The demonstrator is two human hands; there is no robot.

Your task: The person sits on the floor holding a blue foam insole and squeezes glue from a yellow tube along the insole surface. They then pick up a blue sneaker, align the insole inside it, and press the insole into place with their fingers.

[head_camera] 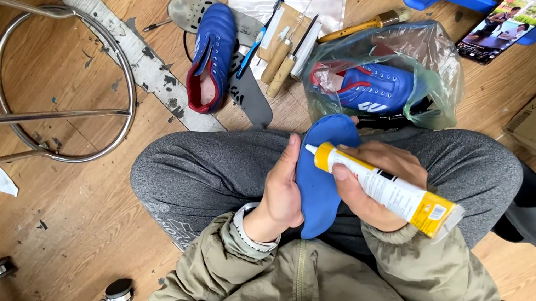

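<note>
Your left hand point(283, 199) clasps flat blue foam insole point(318, 180) over lap, long axis running away from you. Your right hand point(369, 188) grips yellow-white glue tube point(384, 189), nozzle pointing left, touching insole's upper part. Both hands at the insole.

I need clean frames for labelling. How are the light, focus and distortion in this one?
Head view: soft, even light with weak shadows; glare only on the plastic bag and the stool's chrome ring; left hand, right hand and glue tube are sharp; wide-angle bending towards the edges.
</note>
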